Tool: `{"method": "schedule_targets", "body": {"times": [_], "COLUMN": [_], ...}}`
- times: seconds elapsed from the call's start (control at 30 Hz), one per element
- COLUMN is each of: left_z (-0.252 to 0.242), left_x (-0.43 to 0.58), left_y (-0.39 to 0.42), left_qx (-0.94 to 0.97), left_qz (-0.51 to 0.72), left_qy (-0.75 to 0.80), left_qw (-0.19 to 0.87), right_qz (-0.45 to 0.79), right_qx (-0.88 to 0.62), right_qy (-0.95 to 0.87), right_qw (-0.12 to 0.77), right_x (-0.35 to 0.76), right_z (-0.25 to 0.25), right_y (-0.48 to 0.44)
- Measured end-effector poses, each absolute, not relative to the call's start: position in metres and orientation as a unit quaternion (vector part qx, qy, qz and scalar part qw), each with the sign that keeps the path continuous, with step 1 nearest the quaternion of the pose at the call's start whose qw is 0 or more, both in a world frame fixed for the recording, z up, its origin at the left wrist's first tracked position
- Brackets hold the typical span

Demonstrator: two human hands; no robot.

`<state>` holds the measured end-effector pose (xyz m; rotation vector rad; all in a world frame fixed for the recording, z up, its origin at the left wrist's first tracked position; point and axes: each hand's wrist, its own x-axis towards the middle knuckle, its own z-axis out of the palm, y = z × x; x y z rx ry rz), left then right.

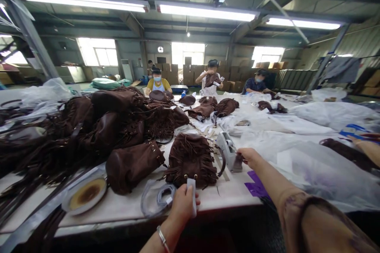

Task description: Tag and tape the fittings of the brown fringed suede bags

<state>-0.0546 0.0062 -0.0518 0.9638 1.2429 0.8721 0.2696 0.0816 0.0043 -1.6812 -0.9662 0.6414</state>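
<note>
A dark brown fringed suede bag (190, 160) lies on the white table (124, 205) in front of me. My left hand (183, 202), a bracelet on its wrist, is closed on a small white tag (192, 197) at the bag's near edge. My right hand (248, 157) reaches forward and grips a grey hand-held tagging gun (228, 151) resting on the table just right of the bag. A loop of clear plastic strapping (157, 197) lies left of my left hand.
A big heap of the same brown fringed bags (97, 126) fills the table's left side. A round tape roll (86, 194) sits near the front left edge. Clear plastic bags (320, 162) cover the right side. Three people work at the far end; another person's arm (366, 147) shows at right.
</note>
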Motion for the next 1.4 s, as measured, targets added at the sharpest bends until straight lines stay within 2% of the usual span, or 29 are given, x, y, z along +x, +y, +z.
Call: {"method": "schedule_targets", "body": {"times": [0.17, 0.5, 0.7, 0.87, 0.93, 1.0, 1.27, 1.4], "left_z": [-0.050, -0.055, -0.058, -0.053, -0.051, -0.050, -0.044, -0.041], "left_x": [-0.055, -0.055, -0.055, -0.055, -0.056, -0.057, -0.065, -0.066], "left_y": [0.006, 0.008, 0.004, 0.000, -0.001, -0.003, -0.004, -0.004], "left_qx": [0.424, 0.456, 0.468, 0.503, 0.525, 0.556, 0.651, 0.688], "left_qz": [0.376, 0.370, 0.367, 0.361, 0.353, 0.343, 0.325, 0.293], "left_qy": [0.545, 0.538, 0.543, 0.558, 0.569, 0.577, 0.581, 0.574], "left_qw": [0.618, 0.604, 0.592, 0.553, 0.526, 0.490, 0.365, 0.333], "right_qz": [0.230, 0.289, 0.285, 0.426, 0.428, 0.404, 0.382, 0.358], "right_qx": [-0.748, -0.745, -0.785, -0.612, -0.566, -0.536, -0.580, -0.619], "right_qy": [-0.362, -0.322, -0.355, -0.581, -0.649, -0.694, -0.683, -0.677], "right_qw": [0.507, 0.507, 0.420, 0.325, 0.274, 0.259, 0.225, 0.177], "right_x": [0.277, 0.250, 0.250, 0.185, 0.148, 0.115, 0.072, 0.073], "right_z": [0.007, -0.021, -0.023, 0.001, 0.016, 0.025, 0.000, -0.002], "right_y": [0.056, 0.025, 0.010, -0.012, -0.012, -0.005, 0.035, 0.043]}}
